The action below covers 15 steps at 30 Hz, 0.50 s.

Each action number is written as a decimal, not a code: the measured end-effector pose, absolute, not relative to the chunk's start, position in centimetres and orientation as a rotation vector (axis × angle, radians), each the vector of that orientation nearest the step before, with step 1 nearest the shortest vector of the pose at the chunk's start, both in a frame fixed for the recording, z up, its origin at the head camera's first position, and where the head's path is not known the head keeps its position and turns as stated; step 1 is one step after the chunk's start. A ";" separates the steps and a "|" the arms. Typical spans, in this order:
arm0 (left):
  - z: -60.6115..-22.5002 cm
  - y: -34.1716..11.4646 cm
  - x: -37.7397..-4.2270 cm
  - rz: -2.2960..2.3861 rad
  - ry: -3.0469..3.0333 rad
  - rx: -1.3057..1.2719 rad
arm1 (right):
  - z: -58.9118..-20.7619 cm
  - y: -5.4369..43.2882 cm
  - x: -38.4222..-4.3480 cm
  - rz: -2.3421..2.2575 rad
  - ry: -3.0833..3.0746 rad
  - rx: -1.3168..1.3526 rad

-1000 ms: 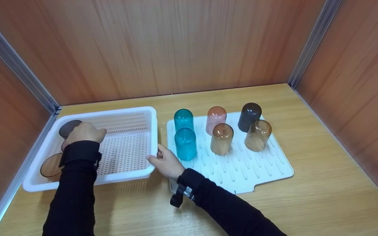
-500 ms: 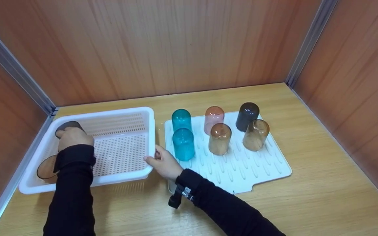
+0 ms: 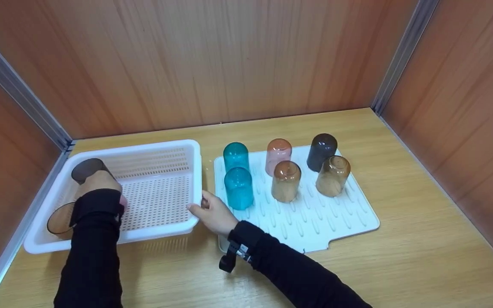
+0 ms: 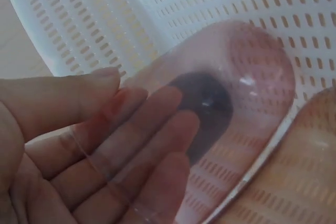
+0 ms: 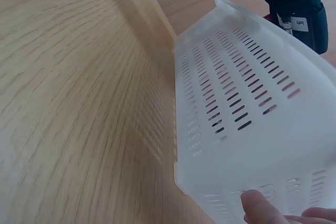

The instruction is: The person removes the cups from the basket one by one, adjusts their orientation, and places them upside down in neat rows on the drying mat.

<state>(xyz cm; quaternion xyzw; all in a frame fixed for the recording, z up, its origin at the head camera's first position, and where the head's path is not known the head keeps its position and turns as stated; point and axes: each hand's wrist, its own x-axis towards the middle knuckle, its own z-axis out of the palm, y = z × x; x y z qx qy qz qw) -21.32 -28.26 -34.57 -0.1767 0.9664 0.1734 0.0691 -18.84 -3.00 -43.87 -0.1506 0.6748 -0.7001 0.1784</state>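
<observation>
A white perforated basket (image 3: 156, 232) stands at the left of the head view. My left hand (image 3: 100, 182) reaches down into it and holds a clear pink glass (image 4: 257, 77), which lies on its side. Through the pink wall the fingers show, with the thumb at the glass's edge. Most of this glass is hidden by the hand in the head view. A dark grey glass (image 3: 87, 168) lies just beyond the hand, and an amber glass (image 3: 60, 222) is nearer the basket's front left corner. My right hand (image 3: 215, 214) grips the basket's right rim.
Right of the basket lies a white ridged drying mat (image 3: 268, 231). Several glasses stand upside down on it: teal (image 3: 239, 188), pink (image 3: 279, 156), amber (image 3: 286, 182) and dark grey (image 3: 322, 152) ones. Wood panels (image 3: 246, 64) enclose the table at the back and sides.
The left hand has drawn back slightly toward the person, uncovering more of the dark glass. A bit of pink now shows at the right of its wrist. The right hand keeps its grip.
</observation>
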 end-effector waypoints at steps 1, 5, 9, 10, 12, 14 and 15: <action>-34.4 -28.2 -21.3 0.534 2.907 -0.516 | -43.9 -3.0 -18.8 -1.973 1.913 -0.423; -33.7 -27.8 -21.4 0.583 2.907 -0.440 | -43.7 -3.0 -18.7 -1.946 1.939 -0.407; -32.7 -26.8 -21.1 0.640 2.978 -0.370 | -43.7 -2.9 -18.7 -1.925 1.964 -0.404; -32.4 -26.4 -21.0 0.656 3.007 -0.352 | -43.8 -2.9 -18.7 -1.924 1.970 -0.407; -31.9 -25.7 -20.8 0.695 3.070 -0.324 | -43.8 -2.9 -18.7 -1.921 1.971 -0.413; -31.5 -25.0 -20.6 0.729 3.135 -0.291 | -43.8 -2.9 -18.7 -1.920 1.970 -0.417; -31.3 -24.7 -20.4 0.756 3.163 -0.276 | -43.8 -2.9 -18.6 -1.920 1.972 -0.416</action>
